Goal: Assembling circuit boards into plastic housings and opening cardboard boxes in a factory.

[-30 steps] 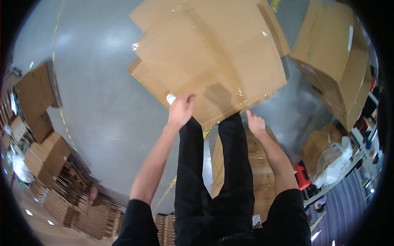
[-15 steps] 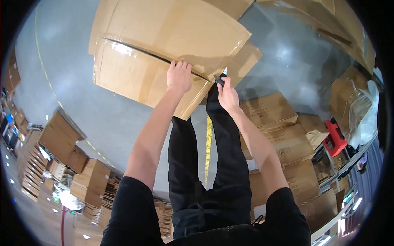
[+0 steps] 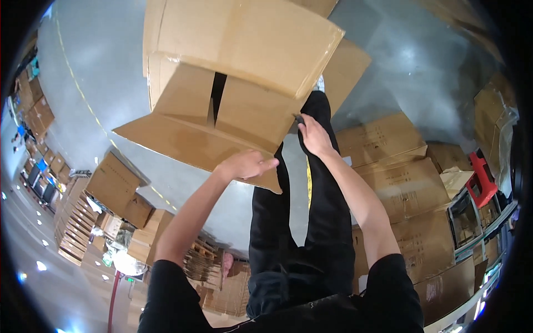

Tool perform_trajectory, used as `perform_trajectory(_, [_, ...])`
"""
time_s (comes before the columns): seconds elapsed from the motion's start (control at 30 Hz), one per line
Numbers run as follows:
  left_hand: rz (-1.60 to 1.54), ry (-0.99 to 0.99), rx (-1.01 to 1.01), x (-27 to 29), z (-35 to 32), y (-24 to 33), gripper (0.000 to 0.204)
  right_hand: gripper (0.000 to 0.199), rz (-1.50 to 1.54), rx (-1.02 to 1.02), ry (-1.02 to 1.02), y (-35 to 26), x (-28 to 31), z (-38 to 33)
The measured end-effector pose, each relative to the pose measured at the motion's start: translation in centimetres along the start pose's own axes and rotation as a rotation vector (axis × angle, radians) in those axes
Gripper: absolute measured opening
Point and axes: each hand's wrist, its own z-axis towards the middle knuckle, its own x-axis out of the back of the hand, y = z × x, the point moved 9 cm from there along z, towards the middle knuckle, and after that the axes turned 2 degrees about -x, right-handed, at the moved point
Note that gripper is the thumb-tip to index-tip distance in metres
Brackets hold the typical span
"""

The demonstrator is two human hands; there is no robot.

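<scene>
A large brown cardboard box (image 3: 239, 50) is raised off the grey floor in front of me, its bottom flaps partly folded with a gap between two of them. My left hand (image 3: 247, 165) presses flat on the long lower flap (image 3: 183, 141) near its edge. My right hand (image 3: 313, 135) grips the box's right bottom corner. My legs in black trousers stand under both hands.
Closed cardboard boxes (image 3: 405, 183) are stacked at my right, with a red stool (image 3: 480, 180) beyond them. More boxes (image 3: 114, 183) and stacks of flat cartons (image 3: 75, 222) stand at the left. A yellow line (image 3: 83, 94) runs across the floor.
The box has been tipped up and toward me, showing its folded bottom flaps. My left hand slid down to the lower flap; my right hand stayed at the right corner.
</scene>
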Motion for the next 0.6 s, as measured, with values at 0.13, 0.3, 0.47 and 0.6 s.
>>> perform_trajectory(0.13, [-0.394, 0.715, 0.101, 4.4, 3.7, -11.4, 0.045, 0.026, 0.074, -0.141, -0.097, -2.2, -3.3, 2.6])
perform_trajectory(0.3, [-1.448, 1.004, 0.062, 12.7, 7.5, -11.0, 0.052, 0.037, 0.193, -0.231, -0.222, 1.6, -3.7, 3.9])
perform_trajectory(0.47, [-2.079, 0.889, -0.141, 11.1, 7.4, -10.1, 0.041, 0.028, 0.228, -0.289, -0.502, 2.8, -1.6, 6.3])
perform_trajectory(0.6, [-2.219, 0.92, -0.292, 9.6, 5.3, -9.3, 0.025, 0.027, 0.877, -0.488, 0.167, 5.1, 5.2, 6.6])
